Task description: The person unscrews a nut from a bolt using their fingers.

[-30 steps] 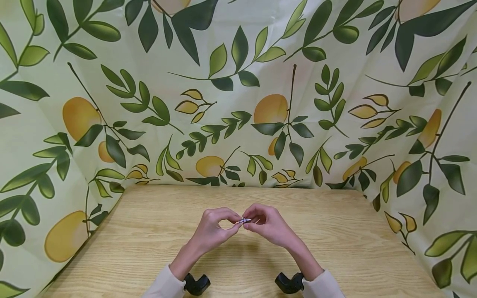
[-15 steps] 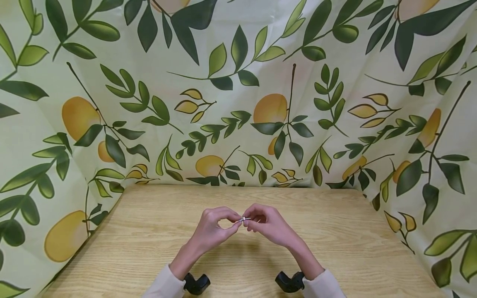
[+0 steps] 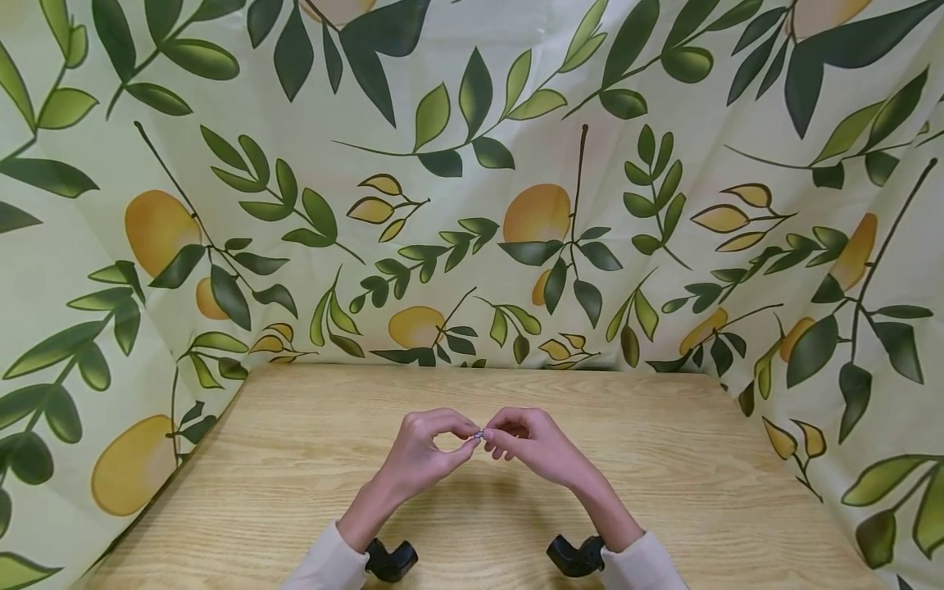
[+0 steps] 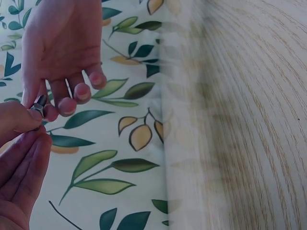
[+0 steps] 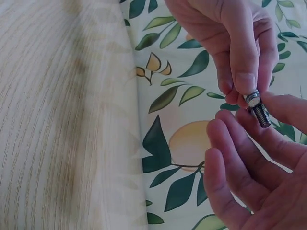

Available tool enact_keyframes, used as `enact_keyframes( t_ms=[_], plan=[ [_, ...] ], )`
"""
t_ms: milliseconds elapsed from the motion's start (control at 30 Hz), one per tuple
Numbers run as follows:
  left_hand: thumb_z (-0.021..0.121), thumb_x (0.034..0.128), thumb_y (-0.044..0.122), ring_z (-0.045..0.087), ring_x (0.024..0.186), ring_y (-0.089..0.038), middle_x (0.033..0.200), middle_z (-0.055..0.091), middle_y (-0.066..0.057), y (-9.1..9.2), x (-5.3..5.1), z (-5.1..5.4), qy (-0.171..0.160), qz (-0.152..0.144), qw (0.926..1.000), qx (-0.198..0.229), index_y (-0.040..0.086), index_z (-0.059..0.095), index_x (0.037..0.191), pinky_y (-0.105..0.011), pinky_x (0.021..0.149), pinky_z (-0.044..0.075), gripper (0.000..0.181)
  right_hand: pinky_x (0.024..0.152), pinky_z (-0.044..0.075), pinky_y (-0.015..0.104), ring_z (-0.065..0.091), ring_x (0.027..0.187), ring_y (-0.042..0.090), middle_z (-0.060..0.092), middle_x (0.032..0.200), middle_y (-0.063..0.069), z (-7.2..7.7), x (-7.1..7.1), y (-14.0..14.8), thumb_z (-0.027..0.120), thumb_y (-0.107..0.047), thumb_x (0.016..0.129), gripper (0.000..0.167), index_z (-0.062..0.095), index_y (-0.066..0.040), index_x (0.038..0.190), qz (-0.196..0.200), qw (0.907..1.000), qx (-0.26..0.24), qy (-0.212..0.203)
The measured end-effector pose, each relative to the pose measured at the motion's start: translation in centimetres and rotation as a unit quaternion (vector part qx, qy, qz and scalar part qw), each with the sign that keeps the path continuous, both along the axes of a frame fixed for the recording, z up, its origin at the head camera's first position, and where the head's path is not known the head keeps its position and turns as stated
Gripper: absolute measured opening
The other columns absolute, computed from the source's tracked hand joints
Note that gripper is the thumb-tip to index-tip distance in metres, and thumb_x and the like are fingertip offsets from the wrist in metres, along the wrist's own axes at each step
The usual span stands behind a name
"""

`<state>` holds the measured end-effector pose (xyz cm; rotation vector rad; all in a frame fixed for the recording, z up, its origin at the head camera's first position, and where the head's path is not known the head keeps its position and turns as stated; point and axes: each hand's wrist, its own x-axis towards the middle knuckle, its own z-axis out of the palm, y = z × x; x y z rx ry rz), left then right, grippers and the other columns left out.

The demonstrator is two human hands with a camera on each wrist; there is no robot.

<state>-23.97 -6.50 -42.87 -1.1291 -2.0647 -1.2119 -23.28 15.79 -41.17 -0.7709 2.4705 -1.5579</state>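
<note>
A small metal bolt (image 5: 262, 116) with a hex nut (image 5: 253, 101) on it is held between the two hands above the table. My left hand (image 3: 428, 449) pinches one end of it between thumb and fingertips, covering that end. From the other side my right hand (image 3: 533, 444) has its thumb and index fingertip about the nut. The threaded shank sticks out between these fingers in the right wrist view, while the other right fingers are loosely bent and away from the metal. In the left wrist view the bolt's dark end (image 4: 42, 99) shows past the left thumb.
The light wooden table (image 3: 295, 459) lies beneath both hands. A cloth printed with leaves and fruit (image 3: 472, 229) rises behind it and along the sides. Black wrist devices (image 3: 392, 561) sit at both wrists, below pale sleeves.
My right thumb and fingertips have shifted about the nut, the thumb reaching further forward, and less of the bolt shows in the head view. The left hand holds nearly still.
</note>
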Motion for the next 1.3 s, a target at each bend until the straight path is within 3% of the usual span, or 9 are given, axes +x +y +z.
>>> enact_keyframes(
  t_ms=[167, 367, 633, 833, 1000, 1133, 1300],
  plan=[
    [0.082, 0.0796, -0.006, 0.076, 0.077, -0.011, 0.088, 0.080, -0.003, 0.02, -0.12, 0.01, 0.004, -0.006, 1.0000, 0.004, 0.008, 0.080, 0.088, -0.024, 0.073, 0.064, 0.017, 0.075, 0.063, 0.034, 0.071, 0.082, 0.018, 0.073, 0.096, 0.011, -0.04, 0.09, -0.12, 0.068, -0.015, 0.098, 0.013, 0.070, -0.007, 0.109, -0.013, 0.9998, -0.009, 0.011],
    [0.082, 0.0782, -0.007, 0.076, 0.077, -0.012, 0.087, 0.080, -0.003, 0.02, -0.15, -0.10, 0.012, -0.008, 0.9999, 0.006, 0.008, 0.080, 0.087, -0.021, 0.073, 0.062, 0.017, 0.073, 0.060, 0.025, 0.068, 0.084, 0.013, 0.072, 0.099, 0.010, -0.25, -0.04, -0.15, 0.075, -0.014, 0.094, 0.017, 0.070, -0.006, 0.108, -0.025, 0.9993, -0.012, 0.026],
    [0.083, 0.0784, -0.006, 0.075, 0.076, -0.010, 0.086, 0.080, -0.003, 0.07, -0.18, -0.23, 0.020, -0.005, 0.9998, 0.004, 0.007, 0.080, 0.088, -0.018, 0.074, 0.061, 0.016, 0.076, 0.064, 0.042, 0.072, 0.082, 0.028, 0.074, 0.095, 0.009, -0.15, -0.12, -0.07, 0.063, -0.026, 0.104, 0.022, 0.073, -0.007, 0.109, -0.007, 1.0000, -0.001, 0.007],
    [0.082, 0.0775, -0.008, 0.076, 0.076, -0.011, 0.087, 0.080, -0.004, 0.12, -0.27, -0.36, 0.024, -0.012, 0.9996, 0.007, 0.006, 0.080, 0.088, -0.017, 0.074, 0.061, 0.018, 0.074, 0.061, 0.030, 0.069, 0.083, 0.014, 0.073, 0.095, 0.005, -0.18, -0.05, -0.12, 0.070, -0.019, 0.098, 0.013, 0.071, -0.009, 0.107, -0.025, 0.9995, 0.000, 0.018],
    [0.082, 0.0770, -0.008, 0.075, 0.075, -0.011, 0.086, 0.080, -0.004, 0.15, -0.24, -0.39, 0.030, -0.015, 0.9994, 0.008, 0.007, 0.079, 0.087, -0.018, 0.073, 0.061, 0.018, 0.073, 0.060, 0.025, 0.069, 0.086, 0.012, 0.072, 0.098, 0.007, -0.28, 0.08, -0.34, 0.075, -0.012, 0.093, 0.015, 0.068, -0.007, 0.104, -0.029, 0.9988, -0.009, 0.038],
    [0.083, 0.0770, -0.007, 0.075, 0.075, -0.010, 0.086, 0.080, -0.004, 0.15, -0.17, -0.37, 0.025, -0.013, 0.9996, 0.005, 0.007, 0.079, 0.087, -0.018, 0.073, 0.061, 0.017, 0.073, 0.060, 0.027, 0.068, 0.084, 0.012, 0.073, 0.097, 0.007, -0.38, 0.04, -0.34, 0.076, -0.017, 0.093, 0.018, 0.069, -0.008, 0.107, -0.033, 0.9988, 0.001, 0.036],
    [0.084, 0.0779, -0.005, 0.075, 0.075, -0.009, 0.085, 0.080, -0.003, 0.18, -0.14, -0.33, 0.025, -0.004, 0.9997, 0.002, 0.007, 0.080, 0.086, -0.019, 0.072, 0.062, 0.015, 0.076, 0.063, 0.040, 0.070, 0.081, 0.016, 0.075, 0.096, 0.012, -0.25, 0.02, -0.15, 0.063, -0.026, 0.103, 0.020, 0.073, -0.008, 0.108, -0.017, 0.9997, 0.013, 0.012]
  ],
)
